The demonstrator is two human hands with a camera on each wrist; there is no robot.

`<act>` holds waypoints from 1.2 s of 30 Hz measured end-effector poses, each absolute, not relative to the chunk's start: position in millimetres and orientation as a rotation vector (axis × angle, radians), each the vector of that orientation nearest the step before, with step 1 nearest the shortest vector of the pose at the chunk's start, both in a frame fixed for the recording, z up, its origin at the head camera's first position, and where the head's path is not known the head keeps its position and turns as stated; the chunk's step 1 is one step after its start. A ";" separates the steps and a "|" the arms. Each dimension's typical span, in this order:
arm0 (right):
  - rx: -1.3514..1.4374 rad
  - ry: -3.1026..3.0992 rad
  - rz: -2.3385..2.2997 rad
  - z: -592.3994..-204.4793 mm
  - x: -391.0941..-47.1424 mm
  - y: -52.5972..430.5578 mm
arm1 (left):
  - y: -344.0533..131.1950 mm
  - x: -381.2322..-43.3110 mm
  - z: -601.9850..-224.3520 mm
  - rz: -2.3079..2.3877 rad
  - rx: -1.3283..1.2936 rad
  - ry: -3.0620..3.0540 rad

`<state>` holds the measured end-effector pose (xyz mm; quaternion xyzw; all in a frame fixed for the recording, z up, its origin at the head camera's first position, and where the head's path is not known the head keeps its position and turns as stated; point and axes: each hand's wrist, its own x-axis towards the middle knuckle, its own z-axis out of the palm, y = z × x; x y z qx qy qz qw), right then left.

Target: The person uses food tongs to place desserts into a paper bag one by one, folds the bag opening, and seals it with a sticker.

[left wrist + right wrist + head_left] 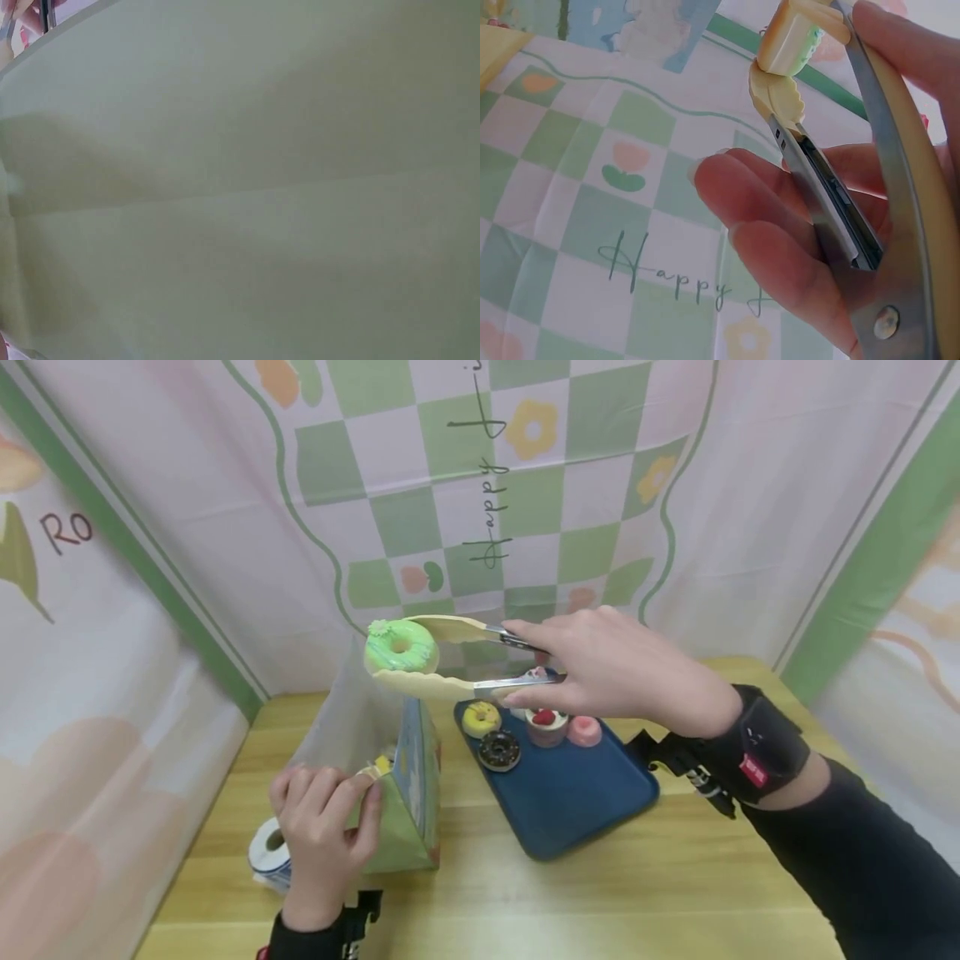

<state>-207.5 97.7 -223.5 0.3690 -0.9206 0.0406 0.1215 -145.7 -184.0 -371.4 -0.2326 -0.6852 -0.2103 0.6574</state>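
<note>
The green-iced doughnut (401, 662) is off the blue tray (577, 810) and in the air, between the tips of the tongs (442, 687), near the raised back of the paper bag (405, 839); it is not yet set down. The right hand (611, 664) grasps the tongs, while the left hand (326, 814) pinches the bag's rim. Left on the tray are a yellow doughnut (481, 718), a chocolate doughnut (500, 763), a strawberry-topped cupcake (547, 733) and a pink sweet (585, 732). Something yellow shows at the bag's mouth, too little to identify. The green-iced doughnut turns its iced face toward the head camera, flower at upper left; being round, that face has no long axis. The tongs' long axis runs sideways, tips leftward.
</note>
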 end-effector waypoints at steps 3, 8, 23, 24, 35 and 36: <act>1.094 -2.705 0.126 -221.5 -209.7 90.8 | -184.3 -145.6 -370.6 -0.478 -0.533 -1.553; 1.127 -2.759 0.135 -220.6 -210.1 76.6 | -185.2 -144.8 -371.3 -0.473 -0.523 -1.565; 1.232 -2.742 0.186 -229.5 -211.1 55.1 | -185.2 -146.3 -374.7 -0.472 -0.519 -1.578; 1.230 -2.746 0.182 -229.8 -211.3 55.0 | -185.2 -146.5 -374.4 -0.473 -0.522 -1.573; 1.173 -2.760 0.236 -235.4 -212.8 62.7 | -184.3 -146.5 -371.2 -0.478 -0.532 -1.545; 1.157 -2.766 0.243 -236.0 -212.4 64.5 | -184.3 -146.3 -371.1 -0.479 -0.533 -1.543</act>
